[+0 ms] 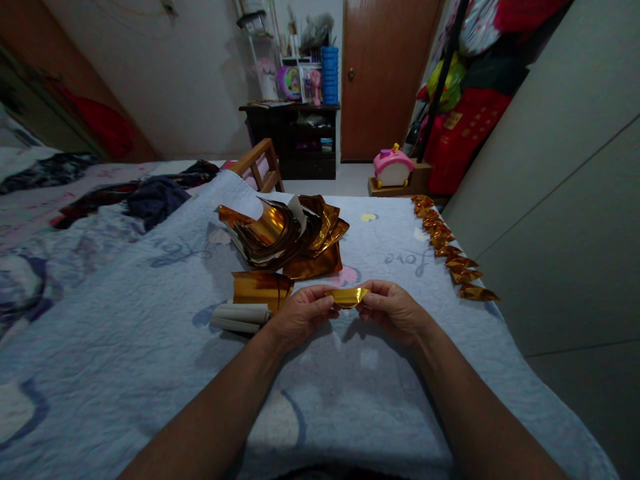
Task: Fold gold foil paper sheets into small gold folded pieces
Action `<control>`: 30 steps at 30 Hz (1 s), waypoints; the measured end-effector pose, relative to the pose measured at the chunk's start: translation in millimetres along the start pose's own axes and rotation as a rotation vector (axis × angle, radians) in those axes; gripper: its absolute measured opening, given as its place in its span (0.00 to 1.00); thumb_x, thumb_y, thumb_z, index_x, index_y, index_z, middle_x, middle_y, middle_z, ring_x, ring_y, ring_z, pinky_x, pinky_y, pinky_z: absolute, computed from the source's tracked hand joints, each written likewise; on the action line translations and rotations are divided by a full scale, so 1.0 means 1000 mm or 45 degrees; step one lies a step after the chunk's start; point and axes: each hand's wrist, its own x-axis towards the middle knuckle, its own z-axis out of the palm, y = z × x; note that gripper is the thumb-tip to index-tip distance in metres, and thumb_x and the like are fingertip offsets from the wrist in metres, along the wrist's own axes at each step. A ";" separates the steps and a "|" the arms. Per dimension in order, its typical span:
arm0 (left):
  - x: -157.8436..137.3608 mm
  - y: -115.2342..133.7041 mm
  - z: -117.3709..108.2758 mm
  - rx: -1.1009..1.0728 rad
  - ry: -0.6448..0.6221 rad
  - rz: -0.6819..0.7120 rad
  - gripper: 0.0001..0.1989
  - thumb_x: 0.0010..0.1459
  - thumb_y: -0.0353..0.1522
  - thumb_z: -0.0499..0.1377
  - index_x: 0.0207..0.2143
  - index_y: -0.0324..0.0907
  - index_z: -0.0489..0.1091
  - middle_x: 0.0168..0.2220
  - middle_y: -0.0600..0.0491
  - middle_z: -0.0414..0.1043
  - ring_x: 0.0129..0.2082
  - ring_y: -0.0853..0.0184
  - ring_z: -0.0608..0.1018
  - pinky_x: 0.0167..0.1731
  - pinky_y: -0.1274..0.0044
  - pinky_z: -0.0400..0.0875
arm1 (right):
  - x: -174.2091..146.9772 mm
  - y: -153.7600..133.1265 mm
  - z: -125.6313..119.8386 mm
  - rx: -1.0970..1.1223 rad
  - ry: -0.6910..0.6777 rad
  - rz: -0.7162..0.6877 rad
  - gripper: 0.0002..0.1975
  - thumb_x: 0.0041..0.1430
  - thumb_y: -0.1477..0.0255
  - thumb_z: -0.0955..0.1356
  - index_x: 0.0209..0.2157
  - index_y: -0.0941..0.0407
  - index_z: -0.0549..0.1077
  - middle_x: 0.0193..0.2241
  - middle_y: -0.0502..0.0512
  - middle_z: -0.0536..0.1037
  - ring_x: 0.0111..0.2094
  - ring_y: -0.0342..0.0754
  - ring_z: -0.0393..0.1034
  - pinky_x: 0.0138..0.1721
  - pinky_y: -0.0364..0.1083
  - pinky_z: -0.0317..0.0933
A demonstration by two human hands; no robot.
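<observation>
A small folded piece of gold foil paper is stretched between my two hands, just above the light blue bedspread. My left hand pinches its left end between thumb and fingers. The opposite end is pinched by my right hand. Left of my left hand lie a curved gold foil sheet and rolled pieces with a grey-white side showing. Beyond them sits a large, fanned stack of gold foil paper. A row of folded gold foil pieces runs along the bed's right edge.
Dark clothing lies on the bed at left. A wooden chair stands behind the far edge, near a dark cabinet. A pink toy house is by the door. A pale panel borders the right side.
</observation>
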 end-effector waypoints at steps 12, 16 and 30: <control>-0.002 0.001 0.001 -0.051 -0.110 -0.014 0.20 0.43 0.38 0.76 0.36 0.36 0.81 0.31 0.50 0.78 0.28 0.72 0.75 0.32 0.80 0.70 | 0.001 0.003 -0.010 0.063 -0.143 0.048 0.14 0.43 0.67 0.81 0.30 0.58 0.81 0.29 0.54 0.83 0.30 0.45 0.76 0.31 0.43 0.67; -0.001 -0.001 0.001 -0.078 -0.107 -0.010 0.20 0.43 0.37 0.76 0.37 0.35 0.80 0.33 0.50 0.78 0.28 0.73 0.75 0.32 0.80 0.70 | 0.001 0.004 -0.010 0.083 -0.168 0.038 0.13 0.44 0.68 0.81 0.30 0.58 0.81 0.29 0.54 0.83 0.30 0.44 0.77 0.31 0.42 0.68; -0.002 -0.002 0.006 -0.098 -0.076 -0.024 0.19 0.43 0.38 0.76 0.36 0.37 0.81 0.31 0.52 0.77 0.28 0.74 0.75 0.31 0.81 0.70 | 0.002 0.007 -0.011 0.010 -0.173 -0.010 0.15 0.44 0.64 0.81 0.31 0.57 0.80 0.30 0.53 0.82 0.29 0.43 0.73 0.32 0.44 0.68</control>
